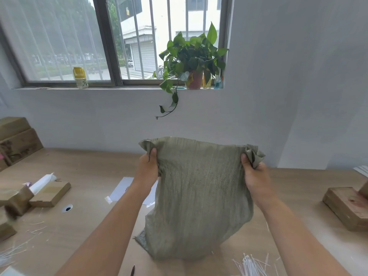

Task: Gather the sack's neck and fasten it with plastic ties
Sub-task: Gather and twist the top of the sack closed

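Note:
A grey-green woven sack (199, 196) hangs upright in front of me, its bottom resting on the wooden table (89, 172). My left hand (148, 166) grips the sack's top left corner, bunched into a small fold. At the top right corner my right hand (253, 176) holds another bunched fold. The top edge is stretched flat between the two hands. A pile of white plastic ties (253, 265) lies on the table at the lower right, near my right forearm.
Wooden blocks (49, 194) and a white roll (42, 183) lie at the left, another wooden block (346, 208) at the right. White paper (123, 191) sits behind the sack. More loose ties (12, 251) are scattered at the lower left. A potted plant (191, 62) stands on the windowsill.

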